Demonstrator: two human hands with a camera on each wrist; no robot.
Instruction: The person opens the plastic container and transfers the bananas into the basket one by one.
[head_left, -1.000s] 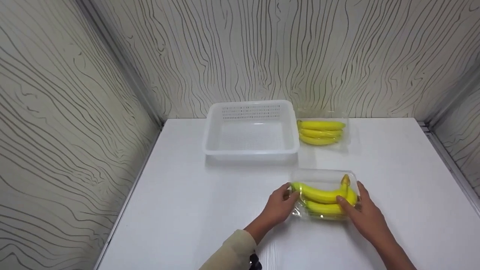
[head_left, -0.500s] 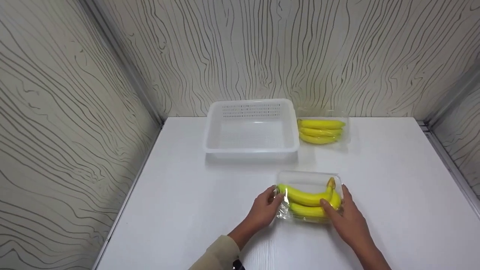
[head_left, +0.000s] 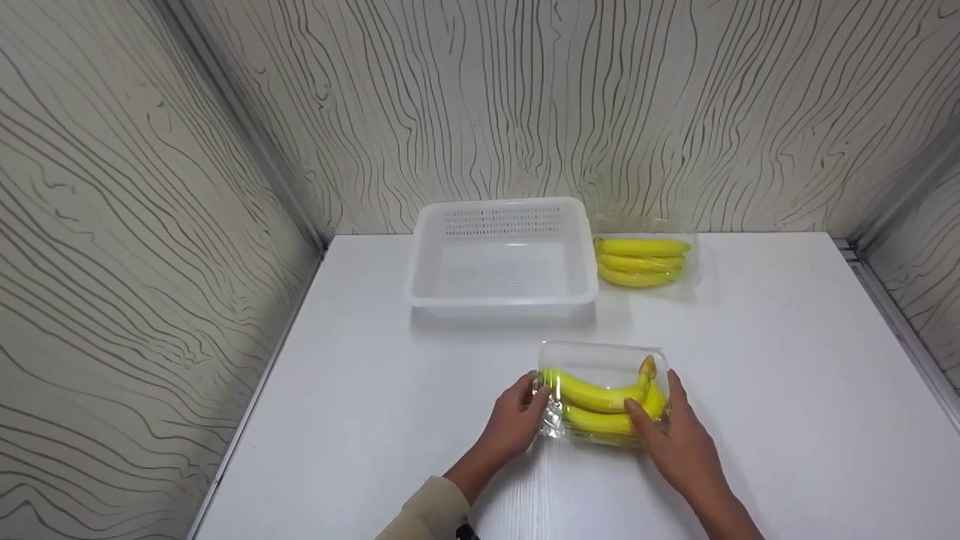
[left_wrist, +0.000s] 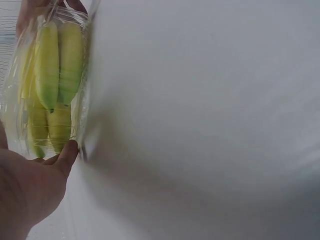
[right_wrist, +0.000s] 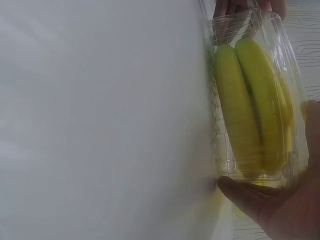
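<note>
A clear plastic box (head_left: pixel 592 356) with yellow bananas (head_left: pixel 592 394) inside is held between both hands, near the front of the table. My left hand (head_left: pixel 517 416) grips its left end, thumb over the top edge. At the opposite end my right hand (head_left: pixel 679 439) grips the box, its thumb lying across the top over the bananas. In the left wrist view the bananas (left_wrist: pixel 47 70) show greenish tips through the shiny plastic, and the left hand (left_wrist: pixel 37 185) holds the near end. The right wrist view has the right hand (right_wrist: pixel 280 207) under the box's near end.
Behind the box, a white plastic basket (head_left: pixel 502 302) with slotted walls stands near the back wall. Right beside it sits another clear box with bananas (head_left: pixel 641 262). The white table (head_left: pixel 360 390) is bounded by wood-patterned panels (head_left: pixel 525 105) at the back and sides.
Both hands have moved the banana box to the left across the front of the table, keeping their grip at its two ends. The basket and the other box stay put.
</note>
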